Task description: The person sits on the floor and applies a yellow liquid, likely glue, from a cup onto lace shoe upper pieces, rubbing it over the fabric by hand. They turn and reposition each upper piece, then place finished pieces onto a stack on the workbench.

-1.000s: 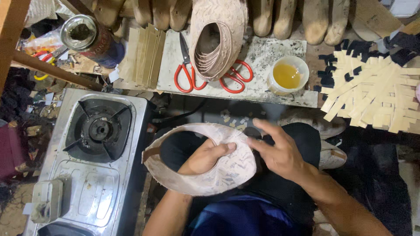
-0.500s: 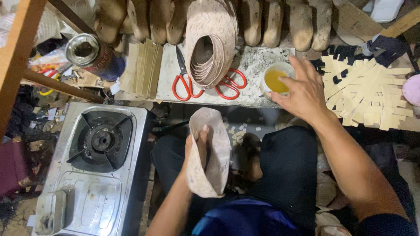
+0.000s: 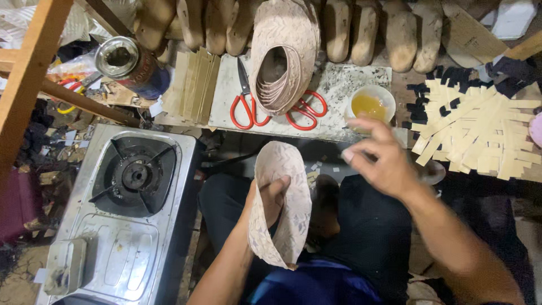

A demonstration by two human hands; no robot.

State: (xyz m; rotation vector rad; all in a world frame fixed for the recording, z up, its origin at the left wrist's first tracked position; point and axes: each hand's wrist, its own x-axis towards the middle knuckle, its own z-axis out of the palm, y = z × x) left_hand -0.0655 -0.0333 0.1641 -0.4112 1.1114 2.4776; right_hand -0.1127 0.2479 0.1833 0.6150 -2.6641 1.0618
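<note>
My left hand [image 3: 270, 200] sits inside a curved piece of pale patterned shoe upper [image 3: 288, 203] and holds it upright over my lap. My right hand [image 3: 381, 161] hovers just below a small white bowl of yellow glue [image 3: 370, 104], fingers apart and holding nothing. A stack of similar patterned uppers [image 3: 282, 53] stands on the white work slab [image 3: 339, 85], with two pairs of red-handled scissors [image 3: 248, 107] beside it.
A single-burner gas stove [image 3: 132, 186] stands at left. A metal can [image 3: 127, 65] and a wooden frame [image 3: 34, 85] are at upper left. Tan strips [image 3: 485, 130] lie spread at right. Wooden shoe lasts [image 3: 395, 28] line the back.
My right hand left the upper, reached to the glue bowl, and has now drawn back toward me. My left hand turned the upper upright and keeps holding it.
</note>
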